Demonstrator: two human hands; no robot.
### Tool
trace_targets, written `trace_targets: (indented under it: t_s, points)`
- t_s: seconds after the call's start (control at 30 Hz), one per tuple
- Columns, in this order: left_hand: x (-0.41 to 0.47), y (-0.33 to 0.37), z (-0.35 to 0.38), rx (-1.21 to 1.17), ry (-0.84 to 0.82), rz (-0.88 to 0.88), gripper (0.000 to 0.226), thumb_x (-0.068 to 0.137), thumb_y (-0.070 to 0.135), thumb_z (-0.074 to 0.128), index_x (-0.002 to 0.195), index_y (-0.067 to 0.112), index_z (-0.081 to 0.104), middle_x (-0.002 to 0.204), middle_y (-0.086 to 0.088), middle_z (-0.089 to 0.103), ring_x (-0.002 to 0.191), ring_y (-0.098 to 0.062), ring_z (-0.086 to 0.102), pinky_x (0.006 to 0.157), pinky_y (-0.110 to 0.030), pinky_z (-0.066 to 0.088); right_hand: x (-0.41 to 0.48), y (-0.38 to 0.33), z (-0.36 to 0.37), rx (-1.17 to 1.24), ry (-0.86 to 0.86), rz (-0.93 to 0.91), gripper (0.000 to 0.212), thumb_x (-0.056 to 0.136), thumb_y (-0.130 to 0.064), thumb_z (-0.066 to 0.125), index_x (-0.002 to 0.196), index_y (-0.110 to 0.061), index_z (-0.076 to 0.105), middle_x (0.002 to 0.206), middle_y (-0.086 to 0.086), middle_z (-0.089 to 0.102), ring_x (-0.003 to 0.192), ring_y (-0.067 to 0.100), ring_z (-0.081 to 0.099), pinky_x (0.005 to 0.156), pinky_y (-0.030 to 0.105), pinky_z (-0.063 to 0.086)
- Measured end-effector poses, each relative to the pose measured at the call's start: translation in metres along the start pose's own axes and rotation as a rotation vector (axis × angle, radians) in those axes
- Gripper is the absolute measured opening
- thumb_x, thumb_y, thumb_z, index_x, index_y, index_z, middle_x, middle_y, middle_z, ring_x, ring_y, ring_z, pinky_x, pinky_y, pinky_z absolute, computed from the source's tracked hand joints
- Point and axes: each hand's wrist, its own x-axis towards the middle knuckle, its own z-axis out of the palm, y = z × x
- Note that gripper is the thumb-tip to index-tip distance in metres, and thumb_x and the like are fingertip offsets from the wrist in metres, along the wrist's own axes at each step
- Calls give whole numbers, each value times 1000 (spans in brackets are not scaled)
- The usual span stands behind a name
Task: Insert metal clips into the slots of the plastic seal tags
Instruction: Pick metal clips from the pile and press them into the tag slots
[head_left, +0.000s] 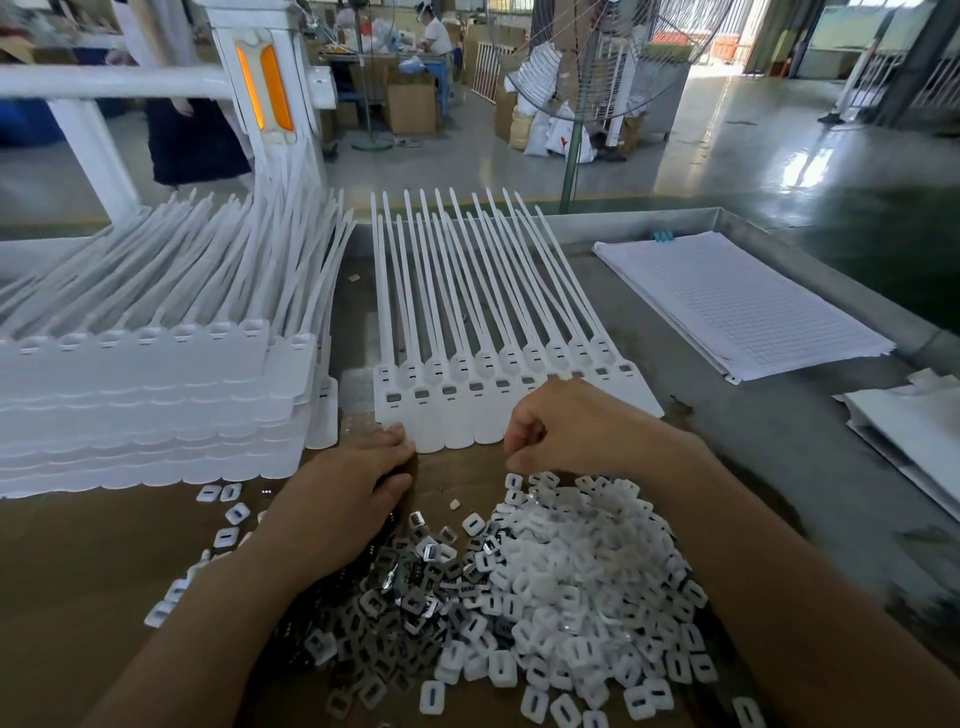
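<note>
Hands of a person reach forward over a brown worktop (104, 561) in a factory hall, seen from a head-worn camera. The left hand (343, 499) lies palm down at the near left corner of a row of white plastic seal tags (467, 410); its fingers (395, 441) are together and flat, touching the edge of the nearest tag, and whether they hold anything cannot be told. The right hand (576, 426) hovers over the right part of the same row, its fingers (519, 436) curled inward and pinched narrow; what they grip, if anything, is hidden.

The row lies side by side, heads toward the person and long tails pointing away. Several heads show a dark slot.

Just in front of the hands sits a heap of small pieces: metal clips (410, 587), dark and shiny, on the left, and white plastic caps (571, 587) on the right, the two mingling in the middle.

To the left stands a tall stack of tags (145, 405). To the far right lies a sheaf of ruled paper (743, 306). A standing fan (613, 57) rises beyond the worktop.
</note>
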Motion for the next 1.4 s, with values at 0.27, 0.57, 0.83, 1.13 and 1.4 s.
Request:
trace_targets:
  t_s: [0.27, 0.57, 0.83, 1.13, 1.4]
  points:
    - [1, 2, 0, -9, -3, 1, 42, 94, 28, 45, 136, 26, 41, 147, 13, 27, 135, -2, 23, 106, -15, 12, 8, -6, 12, -154, -121, 33, 21, 81, -30, 68, 90, -11, 68, 89, 0, 66, 81, 12, 58, 69, 24, 48]
    - [1, 3, 2, -8, -17, -9, 43, 94, 28, 44, 137, 27, 39, 148, 14, 25, 136, -2, 20, 108, -17, 12, 5, 3, 14, 95, -19, 8, 17, 92, -29, 53, 77, -23, 46, 79, -7, 57, 64, 6, 52, 54, 17, 37]
    - [0, 3, 2, -17, -16, -9, 43, 94, 28, 45, 136, 26, 40, 147, 14, 26, 136, -2, 22, 108, -16, 12, 7, 3, 13, 161, 78, -3, 20, 82, -11, 63, 82, -27, 52, 85, -11, 53, 76, 3, 52, 61, 13, 40]
    - [0, 5, 1, -5, -37, -16, 43, 95, 29, 42, 138, 25, 37, 149, 13, 24, 137, -3, 19, 110, -19, 11, 12, -2, 9, 219, 134, -45, 8, 78, -16, 73, 76, -23, 69, 73, -16, 63, 68, -6, 56, 63, 5, 44]
    - [-1, 6, 1, -19, -12, 21, 42, 94, 26, 45, 135, 23, 42, 147, 8, 29, 137, -6, 21, 110, -19, 14, 38, -23, 5, 146, 96, -71, 11, 85, -12, 64, 95, -15, 68, 71, -18, 52, 62, -8, 50, 53, 5, 36]
